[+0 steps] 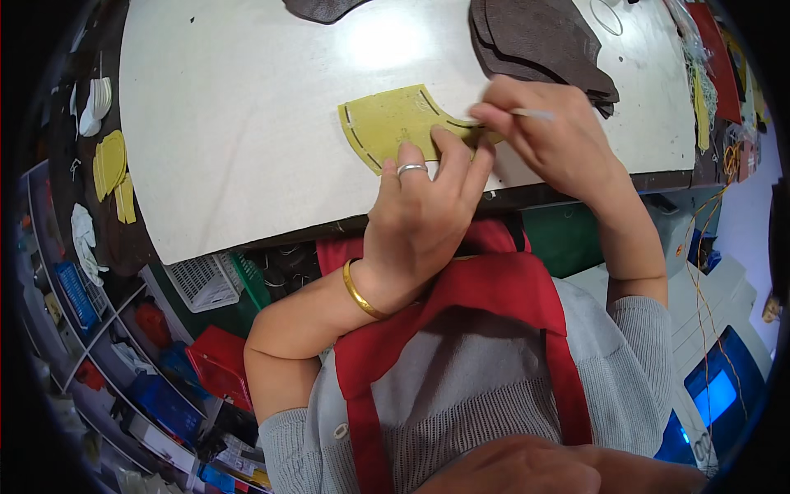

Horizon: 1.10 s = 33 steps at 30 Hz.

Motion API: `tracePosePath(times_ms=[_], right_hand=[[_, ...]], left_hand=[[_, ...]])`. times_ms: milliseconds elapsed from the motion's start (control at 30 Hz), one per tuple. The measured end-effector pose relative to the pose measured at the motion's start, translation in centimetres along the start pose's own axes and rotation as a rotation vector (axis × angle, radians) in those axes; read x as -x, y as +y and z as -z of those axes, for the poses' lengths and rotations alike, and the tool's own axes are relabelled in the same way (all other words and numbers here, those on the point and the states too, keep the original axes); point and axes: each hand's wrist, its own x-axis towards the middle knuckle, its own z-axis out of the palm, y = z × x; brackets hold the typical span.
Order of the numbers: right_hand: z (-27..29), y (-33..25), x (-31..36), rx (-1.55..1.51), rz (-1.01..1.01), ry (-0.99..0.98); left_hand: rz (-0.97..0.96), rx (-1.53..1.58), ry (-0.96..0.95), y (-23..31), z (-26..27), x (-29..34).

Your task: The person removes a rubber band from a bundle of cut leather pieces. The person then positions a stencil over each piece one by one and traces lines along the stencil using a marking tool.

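Note:
A yellow pattern piece (378,119) with curved sides and dark slots along its edges lies flat near the table's front edge. My left hand (424,198), with a ring and a gold bangle, rests on it with fingers spread and their tips pressing the piece down. Over the right end of the piece, my right hand (559,136) is closed around a slim pale pen-like stick (533,114). The stick's working tip is hidden or blurred by the fingers, beside the slot on the upper curved edge. What lies under the piece's right end is hard to make out.
A stack of dark brown leather-like pieces (539,41) sits at the back right, with another dark piece (325,6) at the far edge. Yellow pieces (109,165) lie left of the white tabletop (247,123). Below are a white basket (202,284) and a red bin (220,366).

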Motion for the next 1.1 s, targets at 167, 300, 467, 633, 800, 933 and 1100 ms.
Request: tracePosePath(times_ms=[167,300,467,633,800,933,1100], right_hand=[[1.3,-0.2,4.8,0.041,-0.235,0.062],[1.5,-0.4,1.5,-0.335,-0.32,0.088],[0.8,-2.0,-0.4,0.176,-0.351,-0.215],[2.2,0.2,1.1,-0.211,-0.248,-0.035],[6.2,4.5,2.3,-0.217,-0.633,0.163],[6.1,5.3,3.8,-0.293,-0.503,0.521],[3.3,0.5,2.9,-0.526,-0.4,0.215]], left_hand=[[-0.041,-0.074,0.004,-0.3,-0.2,-0.2],[-0.064,-0.089,0.043,-0.8,-0.2,-0.7],[-0.029,0.025,0.21,-1.8,-0.4,-0.4],[-0.094,0.139,0.185,-4.4,-0.5,-2.2],[0.038,0.086,0.288,-11.8,-3.2,-6.8],[0.069,0.072,0.112,-10.4,-1.0,-3.5],[-0.036,0.307,0.195,-6.4,0.8,3.0]])
